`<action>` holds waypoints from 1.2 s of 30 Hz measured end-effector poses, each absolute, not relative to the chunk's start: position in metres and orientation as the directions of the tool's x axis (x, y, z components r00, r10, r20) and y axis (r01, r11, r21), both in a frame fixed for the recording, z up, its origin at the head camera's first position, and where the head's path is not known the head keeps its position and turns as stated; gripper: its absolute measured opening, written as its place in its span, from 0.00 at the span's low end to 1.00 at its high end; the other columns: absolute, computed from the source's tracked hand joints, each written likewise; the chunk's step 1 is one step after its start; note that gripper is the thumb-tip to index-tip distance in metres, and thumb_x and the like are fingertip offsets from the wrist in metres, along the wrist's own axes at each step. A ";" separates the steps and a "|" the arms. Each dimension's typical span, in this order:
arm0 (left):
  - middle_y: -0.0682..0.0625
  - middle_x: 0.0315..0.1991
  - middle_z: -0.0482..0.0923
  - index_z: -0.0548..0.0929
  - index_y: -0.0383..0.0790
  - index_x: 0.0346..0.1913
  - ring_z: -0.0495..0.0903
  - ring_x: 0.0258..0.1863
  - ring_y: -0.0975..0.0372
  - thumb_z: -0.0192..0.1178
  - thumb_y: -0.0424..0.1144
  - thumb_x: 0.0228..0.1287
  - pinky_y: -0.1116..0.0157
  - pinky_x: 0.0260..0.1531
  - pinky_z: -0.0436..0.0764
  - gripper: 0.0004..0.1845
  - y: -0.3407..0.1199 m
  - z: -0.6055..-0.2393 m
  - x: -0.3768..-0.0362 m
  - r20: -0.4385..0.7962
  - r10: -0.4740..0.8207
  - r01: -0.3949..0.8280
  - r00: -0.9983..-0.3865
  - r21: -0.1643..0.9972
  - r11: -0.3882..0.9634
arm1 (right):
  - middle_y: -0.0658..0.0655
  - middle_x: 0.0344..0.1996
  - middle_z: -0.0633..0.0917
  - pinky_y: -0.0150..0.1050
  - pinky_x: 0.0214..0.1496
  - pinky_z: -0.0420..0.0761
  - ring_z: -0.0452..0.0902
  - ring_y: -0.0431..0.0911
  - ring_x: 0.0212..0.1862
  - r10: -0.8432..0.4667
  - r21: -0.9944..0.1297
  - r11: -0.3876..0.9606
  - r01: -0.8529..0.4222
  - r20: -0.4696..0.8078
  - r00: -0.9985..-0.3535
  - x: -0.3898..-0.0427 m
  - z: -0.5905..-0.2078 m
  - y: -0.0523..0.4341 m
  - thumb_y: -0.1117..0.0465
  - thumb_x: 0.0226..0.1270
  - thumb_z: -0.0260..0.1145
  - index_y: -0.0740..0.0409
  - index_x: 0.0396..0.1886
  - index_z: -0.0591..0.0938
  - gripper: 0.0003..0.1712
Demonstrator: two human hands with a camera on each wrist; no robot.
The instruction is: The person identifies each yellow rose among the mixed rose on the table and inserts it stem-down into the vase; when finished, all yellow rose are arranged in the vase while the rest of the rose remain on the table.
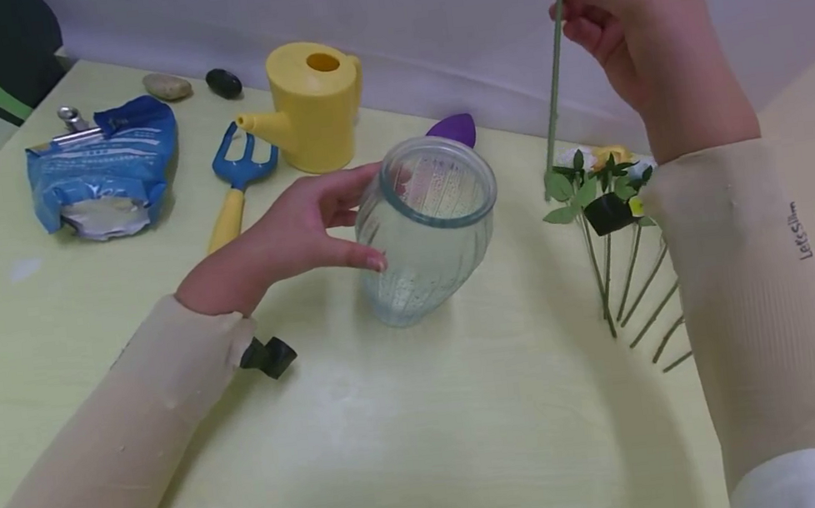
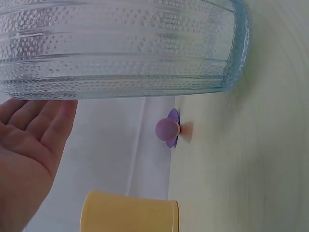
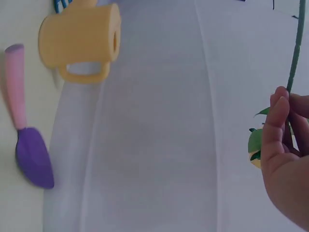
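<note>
Surrounding the glass jar: open bench stretches toward the person and rightward to the lying flowers; the back edge runs behind the jar along a white cloth.
Behind the jar: a purple trowel just beyond it, with a yellow watering can off its back left.
Left of the jar: a blue fork, then a blue bag farther out.
Left hand: fingers spread around the jar's left wall, thumb on the near side, the others on the far side.
Right hand: raised right of the jar and above its rim, thumb and fingers pinching a green stem.
Stem: hangs from the pinch, well apart from the jar's mouth; whether its low end touches the lying flowers, I cannot tell.
</note>
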State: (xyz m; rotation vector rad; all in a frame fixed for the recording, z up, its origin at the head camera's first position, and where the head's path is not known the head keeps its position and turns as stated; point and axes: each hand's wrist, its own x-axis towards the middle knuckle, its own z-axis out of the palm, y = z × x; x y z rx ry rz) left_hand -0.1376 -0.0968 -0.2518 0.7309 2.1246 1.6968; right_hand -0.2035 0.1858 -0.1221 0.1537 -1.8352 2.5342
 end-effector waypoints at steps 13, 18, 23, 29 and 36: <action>0.48 0.64 0.66 0.61 0.40 0.69 0.67 0.61 0.57 0.74 0.37 0.44 0.57 0.57 0.70 0.47 -0.093 -0.256 -0.140 0.115 0.593 0.233 -0.797 0.964 0.125 | 0.62 0.33 0.85 0.39 0.40 0.77 0.78 0.52 0.34 -0.176 -0.960 0.008 -0.280 0.274 -0.946 -0.174 -0.134 0.123 0.72 0.53 0.68 0.68 0.35 0.85 0.08; 0.50 0.65 0.64 0.61 0.42 0.69 0.66 0.62 0.58 0.73 0.39 0.44 0.57 0.57 0.70 0.47 -0.088 -0.259 -0.142 0.102 0.600 0.231 -0.794 0.962 0.143 | 0.58 0.33 0.86 0.37 0.42 0.77 0.79 0.51 0.38 -0.285 -0.933 0.201 -0.298 0.235 -0.929 -0.163 -0.154 0.123 0.68 0.55 0.69 0.63 0.34 0.86 0.06; 0.52 0.67 0.62 0.60 0.45 0.70 0.64 0.63 0.58 0.72 0.41 0.47 0.56 0.57 0.69 0.46 -0.084 -0.262 -0.143 0.067 0.601 0.209 -0.797 0.963 0.169 | 0.55 0.33 0.86 0.36 0.43 0.78 0.79 0.51 0.39 -0.370 -0.905 0.269 -0.331 0.220 -0.902 -0.156 -0.167 0.126 0.69 0.55 0.68 0.61 0.32 0.87 0.05; 0.52 0.67 0.62 0.60 0.44 0.70 0.63 0.64 0.59 0.71 0.42 0.48 0.56 0.57 0.70 0.46 -0.083 -0.267 -0.144 0.071 0.607 0.215 -0.791 0.962 0.167 | 0.51 0.33 0.86 0.36 0.38 0.75 0.76 0.47 0.36 -0.482 -0.804 0.341 -0.487 0.295 -0.825 -0.151 -0.182 0.132 0.69 0.56 0.67 0.63 0.32 0.86 0.05; 0.52 0.67 0.62 0.59 0.47 0.70 0.63 0.64 0.59 0.71 0.44 0.47 0.56 0.57 0.70 0.46 -0.083 -0.267 -0.144 0.079 0.601 0.235 -0.796 0.954 0.186 | 0.49 0.36 0.85 0.43 0.61 0.67 0.72 0.48 0.53 -0.506 -0.858 0.216 -0.466 0.309 -0.805 -0.150 -0.187 0.143 0.76 0.51 0.67 0.62 0.26 0.86 0.07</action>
